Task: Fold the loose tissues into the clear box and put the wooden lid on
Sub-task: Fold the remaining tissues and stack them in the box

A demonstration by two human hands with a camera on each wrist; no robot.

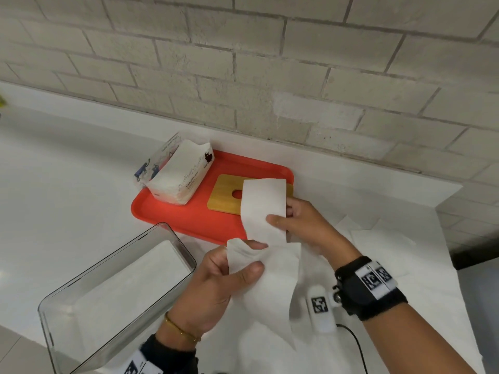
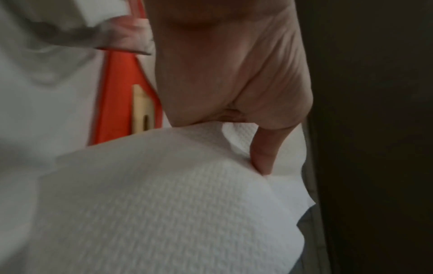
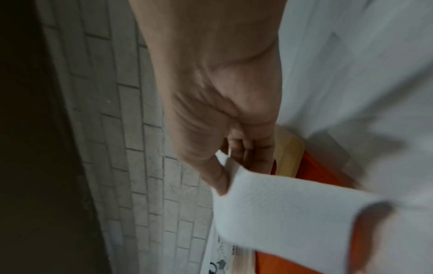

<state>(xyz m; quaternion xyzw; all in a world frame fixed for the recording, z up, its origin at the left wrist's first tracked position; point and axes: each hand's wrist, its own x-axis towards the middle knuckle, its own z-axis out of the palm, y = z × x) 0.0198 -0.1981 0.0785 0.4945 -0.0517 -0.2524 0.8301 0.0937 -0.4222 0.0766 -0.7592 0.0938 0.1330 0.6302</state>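
Both hands (image 1: 297,225) pinch the tissue (image 1: 266,211) above the tray (image 1: 189,220).

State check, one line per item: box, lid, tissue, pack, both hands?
Clear box: open, no lid, tissue lying inside.
Wooden lid: flat on the red tray, partly behind the tissue.
Tissue: held up between both hands, partly folded.
Tissue pack: on the tray, torn open.
Loose tissues: flat on the counter.
Left hand: pinches the tissue's near end.
Right hand: pinches the far end.

Head view bright, sharp; wrist views dim, motion-blurred.
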